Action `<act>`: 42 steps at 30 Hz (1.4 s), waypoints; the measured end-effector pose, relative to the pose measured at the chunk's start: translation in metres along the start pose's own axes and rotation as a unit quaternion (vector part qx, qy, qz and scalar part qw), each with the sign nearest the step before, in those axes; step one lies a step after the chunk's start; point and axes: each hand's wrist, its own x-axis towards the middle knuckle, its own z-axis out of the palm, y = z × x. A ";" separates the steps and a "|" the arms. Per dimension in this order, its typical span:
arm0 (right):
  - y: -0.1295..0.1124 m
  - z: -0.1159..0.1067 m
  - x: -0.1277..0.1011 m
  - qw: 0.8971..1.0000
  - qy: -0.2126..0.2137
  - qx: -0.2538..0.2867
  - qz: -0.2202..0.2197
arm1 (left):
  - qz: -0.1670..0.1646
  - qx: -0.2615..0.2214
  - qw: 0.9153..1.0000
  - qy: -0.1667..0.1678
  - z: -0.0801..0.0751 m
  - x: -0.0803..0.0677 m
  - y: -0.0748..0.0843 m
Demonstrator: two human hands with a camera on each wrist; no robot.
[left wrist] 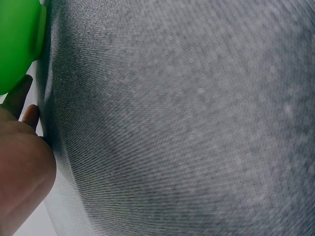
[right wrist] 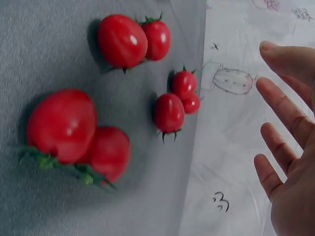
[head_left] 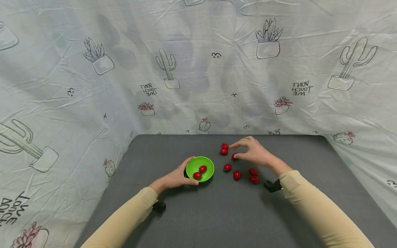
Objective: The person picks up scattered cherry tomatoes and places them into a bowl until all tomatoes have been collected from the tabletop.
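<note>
— On the grey surface (head_left: 217, 213), just right of the green bowl (head_left: 208, 164), your right hand (head_left: 254, 153) hovers over one cherry tomato (head_left: 234, 156). The thumb tip sits at its edge. From the head view I can't tell whether it is touching yet.

— The right wrist view helps there. Your fingers (right wrist: 280, 105) are spread and nearly straight, with nothing between them, so that hand is wide and has not closed on anything.

— And your left hand (head_left: 176, 177)?

— It grips the bowl's near rim, with the thumb lying along the front edge and the fingers wrapped round the left side. The left wrist view shows only a slice of green bowl (left wrist: 17, 39) above your palm (left wrist: 19, 167).

— So where do the tomatoes stand?

— Two lie in the bowl (head_left: 200, 172). Six more loose tomatoes sit on the surface besides the one under your thumb: a touching pair at the back (head_left: 224, 148), one nearer the bowl (head_left: 227, 167), one beside that (head_left: 237, 175), and a pair to the right (head_left: 253, 175).

— My reading is that you're mid-pick, with the reach done and the grasp not yet made.

— I agree. The next move calls for thumb and forefinger to close lightly on that one tomato. It is round and could roll toward the pair behind it, so come down from above instead of pushing sideways. Keep the bowl steady, as it is only a short carry to your left.
</note>
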 end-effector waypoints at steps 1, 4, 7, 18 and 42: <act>0.002 -0.001 0.000 1.000 0.002 0.000 0.004 | 0.001 0.000 1.000 0.000 0.000 0.000 0.000; 0.007 -0.002 -0.001 1.000 0.007 -0.004 0.013 | 0.003 0.000 1.000 -0.002 -0.001 0.001 -0.001; 0.013 -0.002 0.001 1.000 0.011 -0.008 0.022 | 0.006 0.001 1.000 -0.002 -0.002 0.001 -0.002; 0.031 0.002 0.006 0.999 0.007 -0.017 0.050 | 0.008 -0.005 1.000 -0.001 -0.005 0.005 -0.006; 0.059 0.017 0.027 0.997 -0.048 -0.022 0.065 | 0.011 0.011 1.000 -0.008 -0.011 0.011 -0.009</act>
